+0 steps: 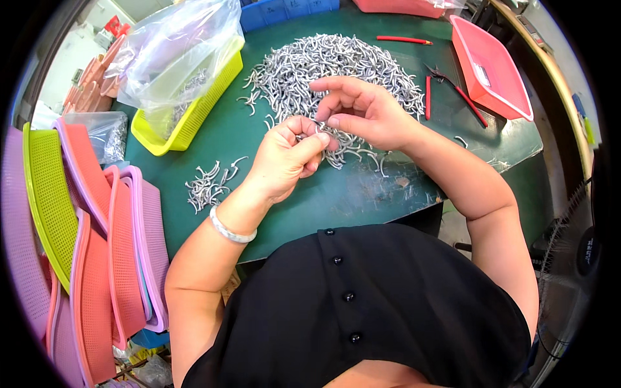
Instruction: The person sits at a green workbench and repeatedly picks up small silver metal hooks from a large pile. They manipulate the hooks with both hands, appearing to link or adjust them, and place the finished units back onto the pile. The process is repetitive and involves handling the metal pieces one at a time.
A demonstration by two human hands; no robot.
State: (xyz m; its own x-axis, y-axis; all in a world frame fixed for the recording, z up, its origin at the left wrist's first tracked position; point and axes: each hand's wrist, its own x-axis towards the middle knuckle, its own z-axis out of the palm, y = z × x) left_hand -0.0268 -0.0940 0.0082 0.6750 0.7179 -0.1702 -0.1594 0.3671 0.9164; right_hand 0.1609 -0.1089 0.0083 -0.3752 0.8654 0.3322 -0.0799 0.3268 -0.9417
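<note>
My left hand (289, 155) is closed in a pinch, thumb against finger, on a small curved grey metal piece (321, 127). My right hand (374, 115) hovers just beside it, index finger stretched out and thumb apart from it; its other fingertips are partly hidden near the piece. Behind both hands spreads a big heap of similar curved metal pieces (336, 58). A smaller pile of these pieces (208, 187) lies on the green table (336, 200), near my left wrist.
Pliers (460, 92) with red handles and a red pen-like stick (404, 40) lie right of the heap. A pink basket (491, 81) stands far right. A yellow-green basket (194, 123) with a plastic bag (171, 52) is at left, stacked colored baskets (94, 291) nearer. A blue bin (291, 11) is behind.
</note>
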